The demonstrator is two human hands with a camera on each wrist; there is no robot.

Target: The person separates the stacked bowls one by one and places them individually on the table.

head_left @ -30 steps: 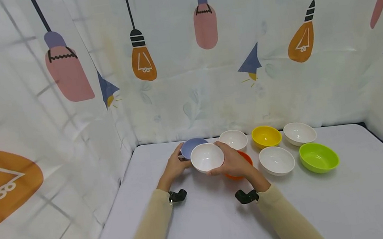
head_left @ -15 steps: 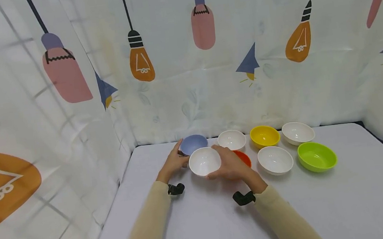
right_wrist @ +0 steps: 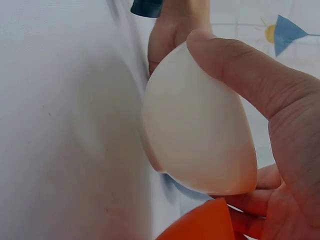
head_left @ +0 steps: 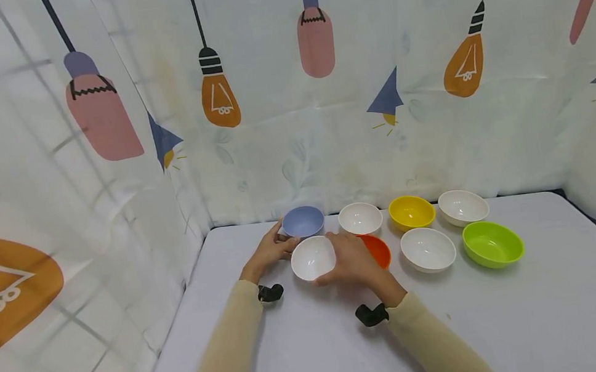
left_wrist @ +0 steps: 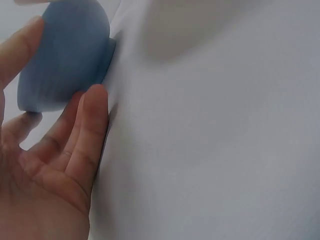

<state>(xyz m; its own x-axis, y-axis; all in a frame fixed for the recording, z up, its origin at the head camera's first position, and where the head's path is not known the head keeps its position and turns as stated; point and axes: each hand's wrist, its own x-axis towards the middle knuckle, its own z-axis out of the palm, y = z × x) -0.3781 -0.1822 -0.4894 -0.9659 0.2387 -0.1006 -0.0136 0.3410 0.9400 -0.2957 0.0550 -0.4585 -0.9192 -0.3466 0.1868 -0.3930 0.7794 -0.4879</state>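
My left hand (head_left: pixel 269 253) grips a blue bowl (head_left: pixel 303 221) at the table's back left, its thumb in front and the fingers round the left side. In the left wrist view the foot of that blue bowl (left_wrist: pixel 70 55) is against the table. My right hand (head_left: pixel 349 260) holds a white bowl (head_left: pixel 312 259) by its right side, just in front of the blue one. In the right wrist view the thumb lies at the rim of this white bowl (right_wrist: pixel 200 125); whether its foot touches the table I cannot tell. An orange bowl (head_left: pixel 377 252) stands partly hidden behind my right hand.
A white bowl (head_left: pixel 360 219), a yellow bowl (head_left: pixel 411 212) and another white bowl (head_left: pixel 464 207) line the back of the white table (head_left: pixel 317 345). In front of them stand a white bowl (head_left: pixel 428 250) and a green bowl (head_left: pixel 493 244). A printed curtain (head_left: pixel 271 152) hangs behind.
The white bowl in my right hand has moved down and slightly left, toward me. The blue bowl has shifted slightly back and right with my left hand at it. More of the orange bowl shows.
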